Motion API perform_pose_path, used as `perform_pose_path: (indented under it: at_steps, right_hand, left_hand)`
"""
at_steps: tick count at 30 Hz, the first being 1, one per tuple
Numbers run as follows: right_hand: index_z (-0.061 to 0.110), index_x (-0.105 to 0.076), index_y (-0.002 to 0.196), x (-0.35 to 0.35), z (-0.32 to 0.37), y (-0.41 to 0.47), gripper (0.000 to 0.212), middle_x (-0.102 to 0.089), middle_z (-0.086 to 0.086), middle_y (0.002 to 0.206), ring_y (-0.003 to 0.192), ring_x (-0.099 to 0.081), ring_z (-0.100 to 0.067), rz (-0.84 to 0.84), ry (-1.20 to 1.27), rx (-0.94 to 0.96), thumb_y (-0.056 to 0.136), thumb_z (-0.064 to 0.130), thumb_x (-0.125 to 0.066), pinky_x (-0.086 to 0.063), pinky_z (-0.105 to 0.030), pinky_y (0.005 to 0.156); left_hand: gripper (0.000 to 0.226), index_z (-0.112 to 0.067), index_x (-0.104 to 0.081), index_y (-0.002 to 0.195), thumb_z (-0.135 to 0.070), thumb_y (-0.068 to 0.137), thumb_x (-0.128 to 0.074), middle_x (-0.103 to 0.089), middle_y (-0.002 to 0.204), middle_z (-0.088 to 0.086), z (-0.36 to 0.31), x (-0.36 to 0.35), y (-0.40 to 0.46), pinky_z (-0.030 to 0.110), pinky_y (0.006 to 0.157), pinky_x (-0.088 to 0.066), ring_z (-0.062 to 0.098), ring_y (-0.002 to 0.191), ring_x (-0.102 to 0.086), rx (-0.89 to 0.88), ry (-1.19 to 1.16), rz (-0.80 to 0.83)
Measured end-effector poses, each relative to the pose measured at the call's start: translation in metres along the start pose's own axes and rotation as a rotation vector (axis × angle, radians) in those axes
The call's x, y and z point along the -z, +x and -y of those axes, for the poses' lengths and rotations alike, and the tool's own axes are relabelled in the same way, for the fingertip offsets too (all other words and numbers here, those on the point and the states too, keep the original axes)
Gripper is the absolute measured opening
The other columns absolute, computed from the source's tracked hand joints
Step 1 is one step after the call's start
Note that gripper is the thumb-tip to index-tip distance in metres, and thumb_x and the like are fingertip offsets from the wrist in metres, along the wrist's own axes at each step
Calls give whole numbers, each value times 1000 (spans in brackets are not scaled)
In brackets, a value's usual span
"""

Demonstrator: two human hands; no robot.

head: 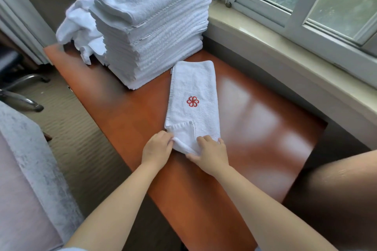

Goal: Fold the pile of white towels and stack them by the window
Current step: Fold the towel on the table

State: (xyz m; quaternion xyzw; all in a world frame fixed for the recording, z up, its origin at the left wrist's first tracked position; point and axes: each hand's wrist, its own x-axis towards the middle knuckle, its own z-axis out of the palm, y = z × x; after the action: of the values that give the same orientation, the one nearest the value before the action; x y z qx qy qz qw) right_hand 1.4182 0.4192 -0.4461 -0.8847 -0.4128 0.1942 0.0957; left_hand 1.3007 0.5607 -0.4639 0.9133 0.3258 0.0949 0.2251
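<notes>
Handling: the towel (pixel 193 106) is judged soft, light and limp.
Loose pile (pixel 79 28): left unfolded behind the stack (pixel 155 32).
Left hand (pixel 158 146): near corner is pinched.
Right hand (pixel 211 154): near edge is gripped on the tabletop (pixel 255 118).

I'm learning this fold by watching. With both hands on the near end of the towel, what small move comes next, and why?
Probably lift the near end and fold it away toward the red emblem. The left hand and right hand already pinch that end of the towel, which lies long and narrow, longer than the folded stack.
</notes>
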Motion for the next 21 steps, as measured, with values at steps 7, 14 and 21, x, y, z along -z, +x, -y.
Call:
perform_pose_path:
  at_steps: [7,14,21]
  right_hand:
    - [23,-28,62,7,-4,7,41,-47,7,90,82,-49,-22,-17,56,-62,98,33,-44,-23,-38,112]
    - [21,-31,61,14,-6,14,42,-36,7,70,77,-40,-19,10,49,-59,99,35,-44,-30,-34,101]
    - [18,-31,61,12,-11,13,43,-41,6,78,78,-43,-22,20,83,-35,97,35,-49,-28,-30,73]
  left_hand:
    - [34,-16,-55,125,-17,92,-57,-47,119,4,-18,-12,4,29,79,-41,27,103,-56,170,-196,121]
    - [54,-11,-62,70,-25,30,-95,-59,62,7,-29,-10,23,22,35,-37,24,37,-56,17,379,111]
    - [31,-9,-54,104,0,75,-58,-60,101,9,-40,-5,8,36,69,-46,31,92,-60,261,105,3]
